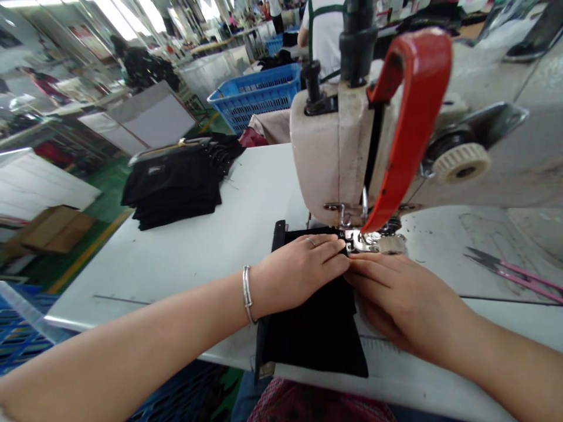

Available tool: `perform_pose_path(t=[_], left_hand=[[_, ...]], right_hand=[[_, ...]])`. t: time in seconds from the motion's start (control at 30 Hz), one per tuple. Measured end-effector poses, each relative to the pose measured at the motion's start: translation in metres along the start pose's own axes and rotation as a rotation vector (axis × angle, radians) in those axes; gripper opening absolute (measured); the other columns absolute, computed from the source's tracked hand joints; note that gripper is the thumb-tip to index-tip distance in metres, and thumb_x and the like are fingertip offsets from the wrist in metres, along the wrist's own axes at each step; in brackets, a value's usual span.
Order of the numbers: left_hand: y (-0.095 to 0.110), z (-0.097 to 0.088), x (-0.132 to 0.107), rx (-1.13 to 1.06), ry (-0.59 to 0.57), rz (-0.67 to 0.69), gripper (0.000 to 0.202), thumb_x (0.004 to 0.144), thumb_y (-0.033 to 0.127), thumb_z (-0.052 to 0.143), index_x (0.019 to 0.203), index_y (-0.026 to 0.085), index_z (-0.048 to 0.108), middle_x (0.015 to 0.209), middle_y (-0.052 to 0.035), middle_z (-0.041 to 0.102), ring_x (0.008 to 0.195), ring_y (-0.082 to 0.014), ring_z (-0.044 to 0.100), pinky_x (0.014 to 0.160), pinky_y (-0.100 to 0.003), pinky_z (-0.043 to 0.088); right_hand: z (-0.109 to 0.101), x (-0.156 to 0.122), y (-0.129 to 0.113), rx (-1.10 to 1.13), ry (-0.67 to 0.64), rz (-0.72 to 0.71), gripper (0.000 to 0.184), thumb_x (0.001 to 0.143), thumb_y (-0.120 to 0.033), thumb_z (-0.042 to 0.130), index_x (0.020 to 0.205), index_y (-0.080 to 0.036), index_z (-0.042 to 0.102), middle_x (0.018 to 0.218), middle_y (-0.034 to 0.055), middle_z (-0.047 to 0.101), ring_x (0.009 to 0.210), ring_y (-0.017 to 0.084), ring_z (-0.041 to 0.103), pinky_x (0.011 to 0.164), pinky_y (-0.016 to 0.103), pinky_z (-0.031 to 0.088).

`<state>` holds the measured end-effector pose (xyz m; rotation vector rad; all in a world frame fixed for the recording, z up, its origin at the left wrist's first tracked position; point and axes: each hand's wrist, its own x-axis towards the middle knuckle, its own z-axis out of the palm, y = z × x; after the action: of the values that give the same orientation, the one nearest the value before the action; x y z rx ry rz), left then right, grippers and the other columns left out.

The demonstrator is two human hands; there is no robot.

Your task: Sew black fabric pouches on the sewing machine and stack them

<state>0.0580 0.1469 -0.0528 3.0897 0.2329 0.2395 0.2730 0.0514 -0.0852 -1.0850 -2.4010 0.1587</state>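
Observation:
A black fabric piece (316,328) lies on the white sewing table (185,252) under the presser foot (360,240) of a cream sewing machine (334,152) with a red guard (409,117). My left hand (303,269), with a ring and a silver bangle, lies flat on the fabric, fingers stretched toward the foot. My right hand (404,299) rests beside it, fingers extended and pressing the fabric's edge just in front of the needle. The fingertips of both hands meet near the foot.
A stack of black fabric pieces (176,181) sits at the table's far left. Pink-handled snips (514,272) lie at the right. A blue basket (259,94) and other people are behind the machine. Cardboard boxes (53,228) lie on the green floor at left.

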Motion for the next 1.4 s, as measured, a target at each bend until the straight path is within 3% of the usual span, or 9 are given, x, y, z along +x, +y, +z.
perform_pose_path(t=[0.17, 0.33, 0.53, 0.67, 0.8, 0.93, 1.1, 1.27, 1.4], left_hand=[[0.002, -0.005, -0.010, -0.082, 0.006, -0.174, 0.037, 0.100, 0.013, 0.044, 0.137, 0.010, 0.047, 0.137, -0.0148, 0.059, 0.130, -0.0240, 0.055, 0.110, -0.040, 0.047], [0.030, -0.023, -0.046, -0.069, 0.024, -0.891, 0.086, 0.081, 0.045, 0.076, 0.150, 0.019, 0.033, 0.131, -0.0149, 0.058, 0.121, -0.0370, 0.056, 0.103, -0.056, 0.047], [0.045, -0.019, -0.067, -0.834, 0.273, -1.234, 0.088, 0.078, 0.034, 0.073, 0.153, 0.024, 0.026, 0.100, -0.0012, 0.061, 0.074, -0.0163, 0.065, 0.075, -0.034, 0.055], [0.048, -0.025, -0.052, -1.452, 0.584, -1.207, 0.077, 0.079, 0.023, 0.068, 0.148, 0.016, 0.033, 0.093, -0.0027, 0.065, 0.083, -0.0161, 0.067, 0.073, -0.026, 0.055], [0.047, -0.033, -0.051, -1.534, 0.579, -1.227, 0.073, 0.082, 0.020, 0.064, 0.148, 0.013, 0.033, 0.099, -0.0083, 0.068, 0.083, -0.0174, 0.068, 0.071, -0.028, 0.058], [0.039, -0.031, -0.070, -1.048, 0.391, -1.103, 0.069, 0.079, 0.022, 0.068, 0.143, 0.018, 0.043, 0.124, -0.0115, 0.059, 0.102, -0.0222, 0.067, 0.087, -0.038, 0.059], [0.047, -0.024, -0.077, -0.396, 0.303, -0.923, 0.055, 0.091, 0.026, 0.059, 0.144, 0.023, 0.044, 0.138, -0.0107, 0.049, 0.124, -0.0253, 0.056, 0.108, -0.048, 0.048], [0.074, -0.023, -0.073, -0.153, 0.291, -0.881, 0.057, 0.094, 0.032, 0.062, 0.145, 0.020, 0.041, 0.143, -0.0157, 0.046, 0.134, -0.0328, 0.047, 0.113, -0.060, 0.040], [0.102, -0.024, -0.065, -0.144, 0.209, -0.482, 0.050, 0.092, 0.032, 0.067, 0.136, 0.018, 0.050, 0.141, -0.0145, 0.053, 0.132, -0.0302, 0.049, 0.111, -0.051, 0.046]], right_hand=[[-0.001, -0.001, 0.001, -0.002, -0.038, 0.037, 0.037, 0.090, -0.013, 0.050, 0.126, -0.012, 0.061, 0.130, 0.0117, 0.062, 0.115, 0.028, 0.058, 0.098, 0.048, 0.051], [-0.010, 0.004, -0.011, 0.027, -0.028, 0.266, 0.018, 0.096, -0.026, 0.053, 0.093, -0.015, 0.066, 0.096, 0.0108, 0.062, 0.092, 0.027, 0.055, 0.083, 0.048, 0.050], [-0.004, 0.014, -0.036, 0.632, 0.070, 0.630, 0.010, 0.086, -0.022, 0.062, 0.096, -0.021, 0.063, 0.102, 0.0064, 0.061, 0.096, 0.023, 0.057, 0.087, 0.042, 0.047], [0.012, 0.028, -0.051, 1.102, 0.359, 0.905, 0.028, 0.078, -0.033, 0.069, 0.098, -0.023, 0.052, 0.090, 0.0010, 0.060, 0.075, 0.015, 0.058, 0.065, 0.030, 0.048], [0.016, 0.032, -0.057, 1.186, 0.387, 0.928, 0.033, 0.080, -0.045, 0.066, 0.091, -0.025, 0.042, 0.059, -0.0111, 0.040, 0.042, 0.008, 0.032, 0.042, 0.023, 0.029], [0.013, 0.017, -0.062, 1.146, 0.393, 0.934, 0.034, 0.075, -0.038, 0.073, 0.088, -0.023, 0.046, 0.060, -0.0101, 0.043, 0.047, 0.009, 0.039, 0.045, 0.022, 0.032], [0.017, 0.016, -0.055, 1.066, 0.468, 0.936, 0.039, 0.069, -0.032, 0.079, 0.094, -0.022, 0.050, 0.105, 0.0031, 0.061, 0.106, 0.021, 0.061, 0.087, 0.034, 0.049], [0.018, 0.029, -0.048, 1.136, 0.425, 0.992, 0.037, 0.076, -0.040, 0.070, 0.099, -0.022, 0.047, 0.092, -0.0002, 0.061, 0.077, 0.015, 0.064, 0.069, 0.030, 0.051], [0.012, 0.015, -0.064, 1.228, 0.161, 0.937, 0.026, 0.079, -0.036, 0.069, 0.091, -0.021, 0.051, 0.059, -0.0071, 0.055, 0.050, 0.014, 0.056, 0.048, 0.025, 0.044]])
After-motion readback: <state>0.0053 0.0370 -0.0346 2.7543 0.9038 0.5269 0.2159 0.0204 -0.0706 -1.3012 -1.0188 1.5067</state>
